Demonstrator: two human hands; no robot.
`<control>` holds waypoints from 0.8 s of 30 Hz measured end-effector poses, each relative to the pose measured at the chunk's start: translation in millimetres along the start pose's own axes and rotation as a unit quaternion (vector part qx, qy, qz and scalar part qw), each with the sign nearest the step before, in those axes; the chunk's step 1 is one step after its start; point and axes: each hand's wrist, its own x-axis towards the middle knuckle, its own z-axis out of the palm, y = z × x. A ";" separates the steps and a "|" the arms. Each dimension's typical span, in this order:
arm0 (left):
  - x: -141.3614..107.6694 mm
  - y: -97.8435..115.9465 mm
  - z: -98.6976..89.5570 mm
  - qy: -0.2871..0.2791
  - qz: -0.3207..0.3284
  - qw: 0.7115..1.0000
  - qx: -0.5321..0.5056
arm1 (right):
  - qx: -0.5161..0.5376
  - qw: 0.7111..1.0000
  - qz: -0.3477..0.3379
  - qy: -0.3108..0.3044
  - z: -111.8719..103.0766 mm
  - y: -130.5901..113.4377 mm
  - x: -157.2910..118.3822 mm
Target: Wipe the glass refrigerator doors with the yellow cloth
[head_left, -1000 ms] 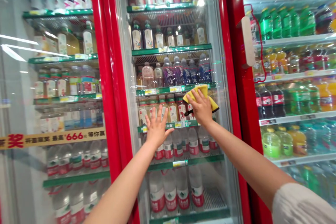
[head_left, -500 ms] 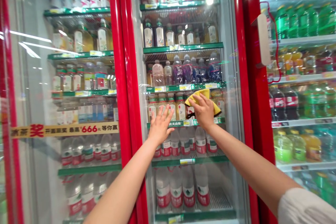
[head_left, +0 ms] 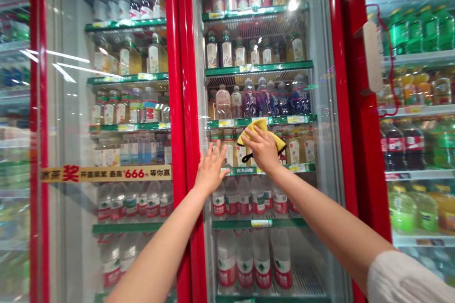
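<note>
Both slid leftward: right hand (head_left: pixel 262 147) flat over cloth (head_left: pixel 256 128), left hand (head_left: pixel 210 169) splayed on door (head_left: pixel 189 104).

The bottom-right bottles (head_left: pixel 435 258) are blurred.

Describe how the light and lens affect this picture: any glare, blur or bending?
Head view: white streaks of reflected light cross the left door; head view: a bright spot glares high on the middle door; head view: the red frames slant, probably from lens and camera angle; head view: the far-left shelves look smeared, their labels unreadable.
</note>
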 end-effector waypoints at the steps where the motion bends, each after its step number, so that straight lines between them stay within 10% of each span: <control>1: -0.8 0.0 0.4 -0.002 0.000 1.000 -0.001 | 0.001 0.999 -0.032 -0.021 2.0 -5.0 -5.8; 5: -8.2 -3.6 -3.5 -0.010 0.018 1.000 -0.001 | 0.019 0.979 -0.175 -0.099 -9.6 10.1 -30.9; 9: -20.6 -12.2 -10.0 -0.019 0.037 0.999 0.022 | 0.012 0.995 -0.098 -0.025 -12.8 26.2 -17.0; 13: -34.0 -19.0 -9.2 -0.005 0.010 0.998 0.057 | 0.024 0.999 -0.007 0.040 10.4 -7.4 3.3; 20: -53.8 -30.5 0.6 0.004 0.007 0.998 0.057 | 0.078 0.977 -0.180 -0.082 21.2 -32.7 -16.1; 24: -65.5 -40.3 6.0 0.018 0.000 0.999 0.044 | 0.103 0.988 -0.114 -0.035 25.6 -34.9 7.6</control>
